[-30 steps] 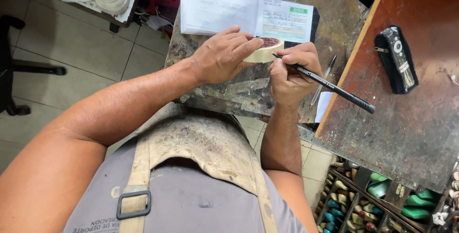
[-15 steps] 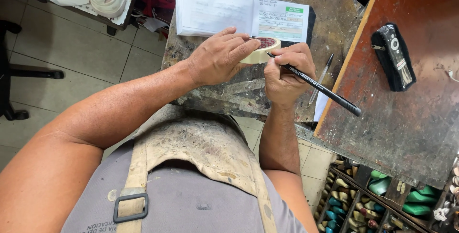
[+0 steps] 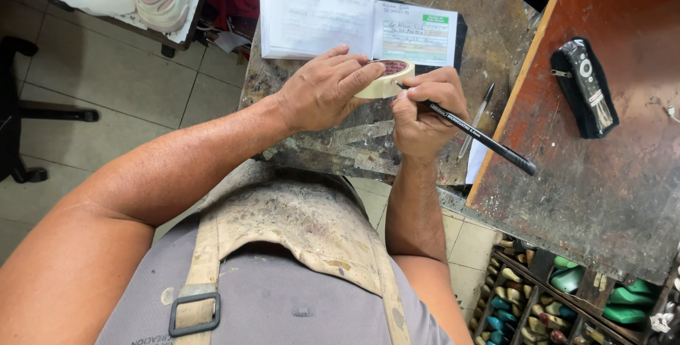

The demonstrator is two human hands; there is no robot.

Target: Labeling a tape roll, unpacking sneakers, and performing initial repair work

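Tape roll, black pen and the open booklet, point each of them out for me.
tape roll (image 3: 386, 84), head view, on its pale outer side.
black pen (image 3: 489, 144), head view, mid-barrel below the right hand (image 3: 423, 112).
open booklet (image 3: 315, 19), head view, on the left page.

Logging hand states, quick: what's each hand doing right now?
Left hand: closed on the roll of tape.
Right hand: closed on the black pen, tip at the tape.

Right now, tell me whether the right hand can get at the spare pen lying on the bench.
Probably yes: the spare pen lies uncovered just beside the right hand, nothing between them, though that hand already holds a black marker.
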